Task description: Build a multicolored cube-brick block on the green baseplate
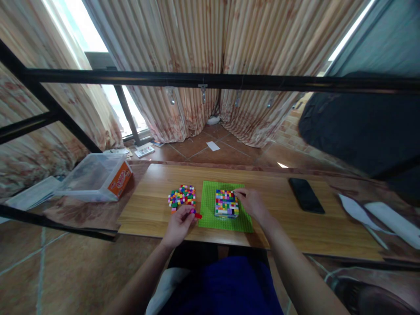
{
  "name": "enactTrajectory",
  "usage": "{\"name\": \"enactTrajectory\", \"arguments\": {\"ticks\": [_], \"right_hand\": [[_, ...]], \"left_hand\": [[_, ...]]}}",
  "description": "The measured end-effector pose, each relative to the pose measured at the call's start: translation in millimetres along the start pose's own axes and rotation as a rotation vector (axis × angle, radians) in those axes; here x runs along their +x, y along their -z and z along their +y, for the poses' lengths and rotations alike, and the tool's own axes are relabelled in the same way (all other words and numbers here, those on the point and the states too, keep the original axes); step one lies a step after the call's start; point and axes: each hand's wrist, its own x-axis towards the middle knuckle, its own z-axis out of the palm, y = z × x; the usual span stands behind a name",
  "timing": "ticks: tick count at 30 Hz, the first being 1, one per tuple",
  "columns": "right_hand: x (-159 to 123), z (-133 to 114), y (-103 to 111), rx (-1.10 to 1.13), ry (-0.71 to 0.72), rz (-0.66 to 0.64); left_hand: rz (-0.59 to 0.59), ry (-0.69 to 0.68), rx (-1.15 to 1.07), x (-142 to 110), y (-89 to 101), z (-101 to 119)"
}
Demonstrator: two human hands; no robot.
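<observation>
A green baseplate (207,205) lies on the wooden table, and a low block of many-coloured toy bricks (226,203) stands on it. My right hand (251,201) reaches in from the right, fingers pinched at the block's upper right corner. Whatever is between those fingertips is too small to make out. Left of the plate, my left hand (179,223) holds a few small bricks, a red one (198,215) and a purple one among them. Just beyond that hand lies a pile of loose coloured bricks (182,196).
A black phone (306,195) lies on the table (272,183) at the right, with white papers (364,214) past it. At the left stands a clear plastic box (90,179) with an orange label. A black metal bar (147,78) crosses in front of the curtains.
</observation>
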Motion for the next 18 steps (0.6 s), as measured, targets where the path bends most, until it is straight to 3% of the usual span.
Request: {"name": "enactTrajectory", "arguments": {"ticks": [5, 11, 14, 18], "right_hand": [[-10, 1, 1, 0.019, -0.02, 0.043], [-35, -21, 4, 0.135, -0.082, 0.246], [-48, -47, -5, 0.25, -0.024, 0.196], [-61, -81, -34, 0.233, 0.151, -0.01]], "left_hand": [[-0.01, -0.019, -0.002, 1, 0.2, 2], [0.0, 0.012, -0.038, -1, -2.4, 5], [-0.001, 0.04, -0.063, -2, -3.3, 5], [-0.014, 0.048, -0.066, -3, -3.3, 6]]}}
